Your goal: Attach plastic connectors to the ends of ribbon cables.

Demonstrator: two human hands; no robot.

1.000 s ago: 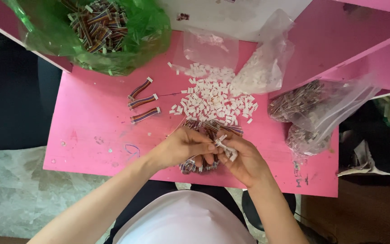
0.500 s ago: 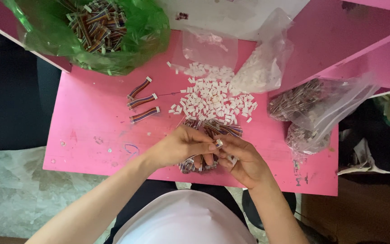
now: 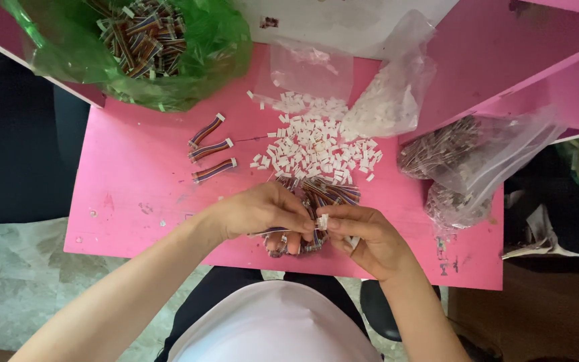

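Pink table (image 3: 135, 181) over grey marbled floor (image 3: 8, 281) — dark chair (image 3: 8, 134) on the left, even soft light.

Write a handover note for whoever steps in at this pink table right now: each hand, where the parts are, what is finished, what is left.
Left hand: closed on a multicoloured wire lead, fingertips meeting the right hand.
Right hand: pinching a small white connector at the lead's end.
Parts: loose white connector housings heaped mid-table; bare wire leads piled just behind the hands; clear bags of more stock at right.
Done: three finished leads with white ends lie in a row at left; a green bag at top left holds many more.
Left: the heap of housings and pile of leads look largely unused.
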